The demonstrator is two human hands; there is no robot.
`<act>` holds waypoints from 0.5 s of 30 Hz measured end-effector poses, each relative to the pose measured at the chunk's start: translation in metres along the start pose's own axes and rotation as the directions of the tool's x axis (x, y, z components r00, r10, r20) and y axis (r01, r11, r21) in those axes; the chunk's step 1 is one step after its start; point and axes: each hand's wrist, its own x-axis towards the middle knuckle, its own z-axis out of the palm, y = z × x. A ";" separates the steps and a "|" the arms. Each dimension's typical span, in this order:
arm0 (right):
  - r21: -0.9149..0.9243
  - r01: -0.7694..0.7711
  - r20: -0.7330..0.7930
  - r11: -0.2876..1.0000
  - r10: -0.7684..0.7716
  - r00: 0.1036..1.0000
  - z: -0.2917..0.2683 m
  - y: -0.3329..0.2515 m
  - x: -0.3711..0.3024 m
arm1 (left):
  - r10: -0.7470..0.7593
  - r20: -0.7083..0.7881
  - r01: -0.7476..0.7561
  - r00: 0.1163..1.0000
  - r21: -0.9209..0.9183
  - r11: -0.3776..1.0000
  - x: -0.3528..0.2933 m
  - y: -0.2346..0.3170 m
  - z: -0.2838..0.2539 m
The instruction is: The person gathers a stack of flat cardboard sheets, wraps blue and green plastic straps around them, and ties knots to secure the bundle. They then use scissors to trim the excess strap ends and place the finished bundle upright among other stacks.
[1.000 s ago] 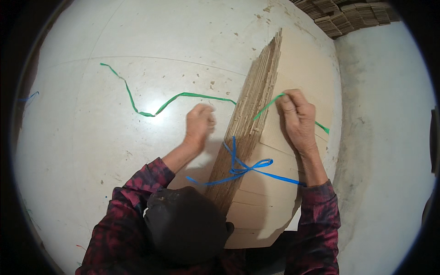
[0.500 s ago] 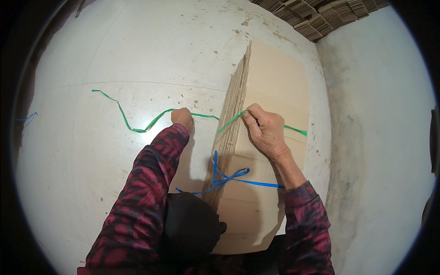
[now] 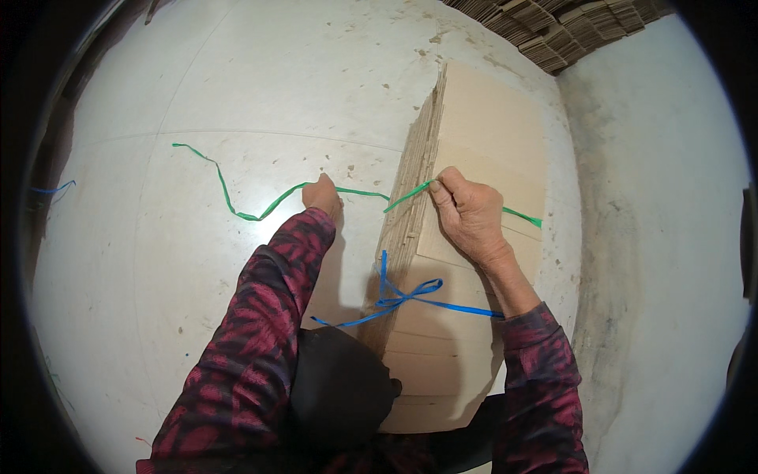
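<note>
A stack of flattened cardboard boxes [image 3: 489, 126] lies on the floor in front of me, its layered edges facing left. Green plastic strapping [image 3: 276, 204] runs around it. My left hand [image 3: 322, 194] is closed on the strapping to the left of the stack, and a loose wavy tail trails off leftward on the floor. Over the top of the stack, my right hand [image 3: 471, 212] pinches the other length of the green strapping between thumb and fingers. Nearer me, a blue strap [image 3: 458, 309] crosses the stack, tied in a looped bow at the left edge.
More stacked cardboard [image 3: 545, 35] stands against the far right corner. A pale wall [image 3: 647, 197] rises on the right. My dark-clad knee [image 3: 343, 387] presses close to the near left of the stack. Blue strap scrap [image 3: 55, 188] lies at far left.
The view has shifted slightly, so the scene sits a little farther right and higher. Both hands keep their hold on the green strapping, with little other visible movement.
</note>
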 end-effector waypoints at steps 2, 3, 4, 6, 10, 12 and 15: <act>0.005 0.014 -0.017 1.000 -0.014 1.000 -0.001 0.002 -0.001 | -0.014 -0.004 0.014 1.000 0.147 0.989 0.009 -0.001 0.001; -0.001 0.010 -0.014 1.000 -0.011 1.000 -0.002 0.004 -0.002 | 0.012 0.002 -0.012 1.000 0.177 0.984 0.010 -0.002 0.002; -0.008 0.005 -0.012 1.000 -0.005 1.000 -0.003 0.005 -0.002 | 0.038 0.010 -0.040 0.999 0.209 0.977 0.010 -0.003 0.003; 0.019 -0.002 -0.003 1.000 0.002 1.000 -0.003 0.003 -0.002 | 0.297 0.066 -0.298 0.953 0.404 0.865 0.036 -0.022 -0.005; 0.045 0.036 -0.025 0.998 -0.035 0.999 0.000 0.003 -0.001 | 0.362 0.046 -0.365 0.931 0.156 0.918 0.047 -0.048 -0.010; 0.041 0.067 -0.048 0.997 -0.065 0.997 0.004 -0.002 0.003 | 0.098 0.370 0.076 0.924 -0.427 0.901 0.064 -0.032 -0.028; -0.011 0.037 -0.043 0.999 -0.038 0.998 -0.003 0.016 -0.011 | 0.231 0.532 0.183 0.815 -0.613 0.769 -0.051 0.015 0.014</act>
